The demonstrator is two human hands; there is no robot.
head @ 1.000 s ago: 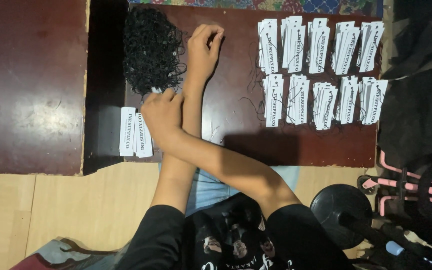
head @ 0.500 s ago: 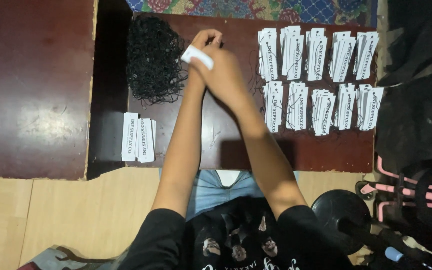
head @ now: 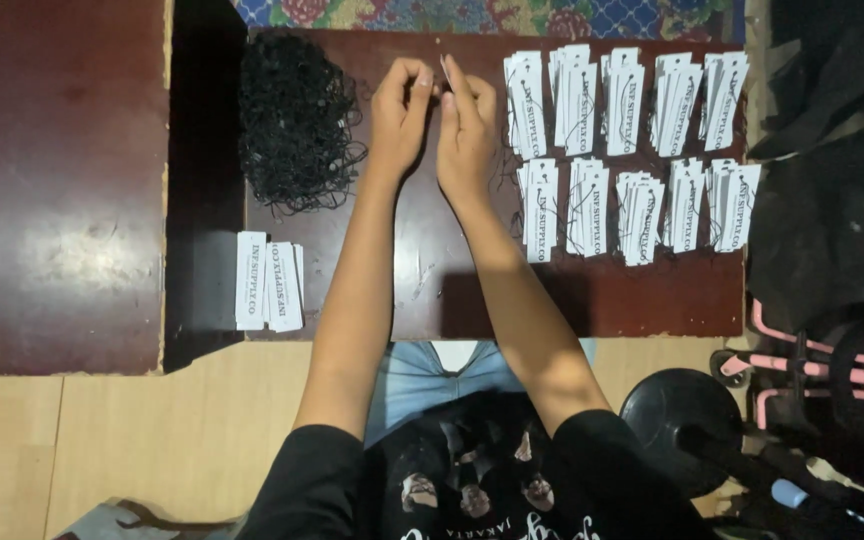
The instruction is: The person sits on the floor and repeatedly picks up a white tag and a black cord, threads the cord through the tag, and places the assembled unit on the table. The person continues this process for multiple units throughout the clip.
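My left hand (head: 399,112) and my right hand (head: 466,135) meet over the far middle of the dark red table (head: 422,270). Their fingertips pinch a small white paper tag (head: 444,70), which is seen edge-on between them. I cannot make out any string in the fingers. A tangled pile of black strings (head: 295,118) lies just left of my left hand. A short stack of plain white tags (head: 268,281) sits near the table's front left corner.
Two rows of white tags with black strings (head: 628,92) (head: 636,204) cover the table's right half. A second dark red surface (head: 52,180) lies to the left, with wooden floor (head: 102,440) in front. A black bag (head: 832,200), a pink frame (head: 852,375) and a round black base (head: 680,425) crowd the right.
My right hand, crossed over to the tag stack at the left, lifted a tag and carried it up to my left hand. The arms are now uncrossed.
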